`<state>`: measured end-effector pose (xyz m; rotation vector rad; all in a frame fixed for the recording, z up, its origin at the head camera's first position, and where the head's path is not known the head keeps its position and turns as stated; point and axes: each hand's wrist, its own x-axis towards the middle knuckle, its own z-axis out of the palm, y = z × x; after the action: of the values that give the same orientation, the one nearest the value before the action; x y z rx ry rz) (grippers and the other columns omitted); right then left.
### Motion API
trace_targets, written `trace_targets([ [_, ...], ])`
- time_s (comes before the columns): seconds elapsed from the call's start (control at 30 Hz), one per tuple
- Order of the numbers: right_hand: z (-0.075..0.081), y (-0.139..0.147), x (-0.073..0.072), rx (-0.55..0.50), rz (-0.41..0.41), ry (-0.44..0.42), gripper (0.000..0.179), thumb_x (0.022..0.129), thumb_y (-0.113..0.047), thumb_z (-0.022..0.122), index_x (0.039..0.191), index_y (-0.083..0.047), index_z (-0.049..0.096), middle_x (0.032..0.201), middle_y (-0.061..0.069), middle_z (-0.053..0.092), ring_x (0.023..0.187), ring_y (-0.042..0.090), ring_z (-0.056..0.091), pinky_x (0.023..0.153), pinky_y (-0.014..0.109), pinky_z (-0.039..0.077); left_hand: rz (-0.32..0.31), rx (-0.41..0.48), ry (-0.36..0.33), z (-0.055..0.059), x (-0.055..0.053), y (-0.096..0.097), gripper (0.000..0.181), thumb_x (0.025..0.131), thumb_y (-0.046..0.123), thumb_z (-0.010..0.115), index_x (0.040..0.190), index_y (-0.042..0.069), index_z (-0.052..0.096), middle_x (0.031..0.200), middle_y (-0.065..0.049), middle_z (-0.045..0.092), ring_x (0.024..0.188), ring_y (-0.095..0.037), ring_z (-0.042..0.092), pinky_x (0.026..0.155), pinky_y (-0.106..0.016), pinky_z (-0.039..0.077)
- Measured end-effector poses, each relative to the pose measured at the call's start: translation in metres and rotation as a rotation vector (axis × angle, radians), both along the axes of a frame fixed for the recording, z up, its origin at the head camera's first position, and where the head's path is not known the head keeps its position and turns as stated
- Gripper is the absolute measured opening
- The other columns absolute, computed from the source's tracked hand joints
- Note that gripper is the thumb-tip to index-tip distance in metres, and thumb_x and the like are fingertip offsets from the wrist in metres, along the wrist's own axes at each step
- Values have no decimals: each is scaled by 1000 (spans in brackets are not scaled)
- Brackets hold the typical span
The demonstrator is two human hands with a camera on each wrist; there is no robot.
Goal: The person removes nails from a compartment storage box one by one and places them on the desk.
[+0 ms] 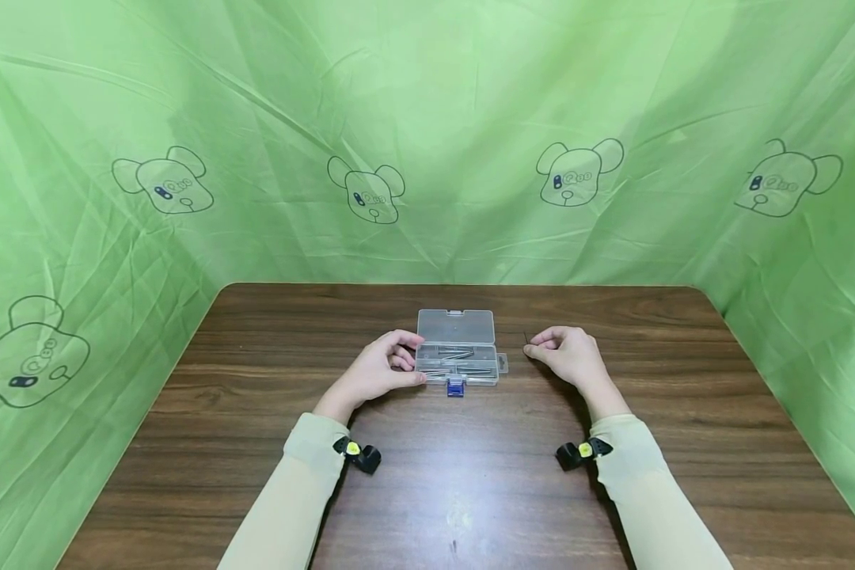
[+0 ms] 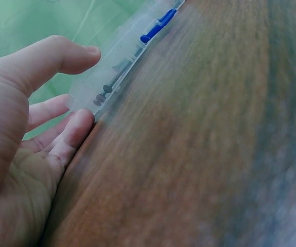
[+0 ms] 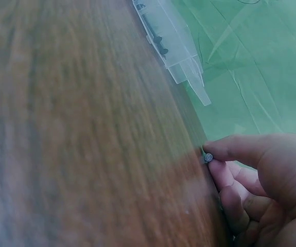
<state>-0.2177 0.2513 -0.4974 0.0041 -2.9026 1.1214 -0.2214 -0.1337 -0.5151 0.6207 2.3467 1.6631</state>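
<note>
Clear plastic box (image 1: 479, 383) lies near the middle of the head view, slightly below centre, its lid (image 1: 456, 327) swung open toward the top of the frame. Nails (image 1: 456, 353) lie in its compartments; a blue latch (image 1: 456, 389) sits at the front edge and a clear tab (image 1: 503, 363) juts from the right end. Left of it, the left hand (image 1: 374, 370) holds the box's left end between thumb and fingers. Right of it, the right hand (image 1: 571, 354), apart from the box, pinches a single nail (image 3: 208, 157) whose head has a cross-hatched face. Across the upper frame, green cloth (image 1: 442, 87) carries printed animal heads (image 1: 370, 198), lettered with what looks like a Q; the remaining letters are too small to read.
</note>
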Motion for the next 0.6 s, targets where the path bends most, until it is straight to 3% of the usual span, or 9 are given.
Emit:
trace_targets([
  [0.47,2,0,0,-18,5,-11,27,94,-35,86,102,-9,83,90,2,83,104,33,76,98,55,55,1,-13,-1,3,1,0,66,82,9,97,140,1,65,122,-16,69,98,-25,70,90,-28,61],
  [0.6,2,3,1,-23,-6,-11,29,94,-38,86,102,-10,83,91,0,83,100,29,76,96,51,55,-1,-12,-5,2,1,0,66,83,10,96,140,2,65,120,-15,70,98,-24,70,89,-27,61],
])
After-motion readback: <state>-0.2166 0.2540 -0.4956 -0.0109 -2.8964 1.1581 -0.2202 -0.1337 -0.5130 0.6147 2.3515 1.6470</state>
